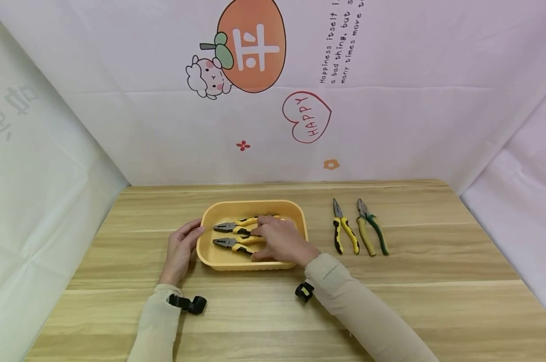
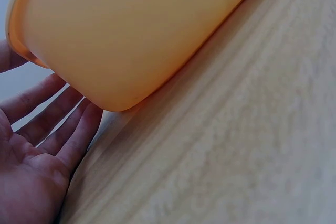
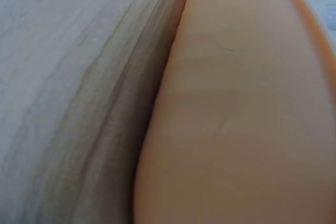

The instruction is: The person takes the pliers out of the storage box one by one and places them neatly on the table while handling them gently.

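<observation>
Head: L hand (image 1: 180,253) open-ish, fingers touching yellow bin's (image 1: 250,266) L end; R hand (image 1: 282,239) inside over 2 combo pliers (image 1: 231,244), can't tell if gripping. Needle-nose pliers (image 1: 339,215) + green/tan pair (image 1: 365,212) on table (image 1: 237,319), R of bin.

L wrist: fingers nearly straight.

R wrist: bin wall.

A pale yellow, oblong container (image 1: 250,266) with rounded corners and an outward rim stands upright on the desk (image 1: 250,311), its long sides running left to right. Inside lie two pliers with yellow-and-black handles, one behind the other: the far pliers (image 1: 235,226) and the near pliers (image 1: 234,244). Both point their grey metal noses left; their spread handles reach right, partly hidden.
</observation>
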Demonstrator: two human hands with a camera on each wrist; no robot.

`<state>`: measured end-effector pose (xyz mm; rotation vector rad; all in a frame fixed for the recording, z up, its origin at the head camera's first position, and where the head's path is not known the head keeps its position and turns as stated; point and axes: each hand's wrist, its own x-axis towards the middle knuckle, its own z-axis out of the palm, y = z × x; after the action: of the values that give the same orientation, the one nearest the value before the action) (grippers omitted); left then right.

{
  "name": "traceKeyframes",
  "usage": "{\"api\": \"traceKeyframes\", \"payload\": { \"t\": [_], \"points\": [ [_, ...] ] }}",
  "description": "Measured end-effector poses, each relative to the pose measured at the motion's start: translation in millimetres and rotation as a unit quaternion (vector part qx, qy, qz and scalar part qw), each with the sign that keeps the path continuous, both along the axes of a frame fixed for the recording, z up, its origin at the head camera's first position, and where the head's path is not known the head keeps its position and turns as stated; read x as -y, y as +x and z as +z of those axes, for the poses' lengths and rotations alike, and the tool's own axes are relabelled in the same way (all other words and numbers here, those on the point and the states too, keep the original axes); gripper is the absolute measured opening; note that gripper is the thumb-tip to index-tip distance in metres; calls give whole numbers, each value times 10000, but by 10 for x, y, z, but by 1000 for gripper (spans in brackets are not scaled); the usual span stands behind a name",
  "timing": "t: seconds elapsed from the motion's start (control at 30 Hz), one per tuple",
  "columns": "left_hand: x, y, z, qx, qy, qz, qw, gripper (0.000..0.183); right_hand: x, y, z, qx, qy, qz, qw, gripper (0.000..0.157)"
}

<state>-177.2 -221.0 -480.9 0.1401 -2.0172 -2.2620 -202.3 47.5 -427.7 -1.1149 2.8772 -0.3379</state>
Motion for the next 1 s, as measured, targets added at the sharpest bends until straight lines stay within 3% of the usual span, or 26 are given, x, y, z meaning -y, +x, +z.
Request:
{"api": "traceKeyframes", "payload": {
  "t": [0.4, 0.7, 1.0],
  "points": [
    [-13, 0, 11, -24, 38, 23, 10000, 40, -27, 58, 193, 92, -375, -471, 9981, 62],
    [-10, 4, 0, -8, -5, 25, 10000, 41, -107, 92, 331, -347, -592, -383, 9969, 63],
    [-17, 1, 12, -9, 20, 60, 10000, 40, -234, 172, 467, -401, -779, -482, 9950, 59]
  ]
}}
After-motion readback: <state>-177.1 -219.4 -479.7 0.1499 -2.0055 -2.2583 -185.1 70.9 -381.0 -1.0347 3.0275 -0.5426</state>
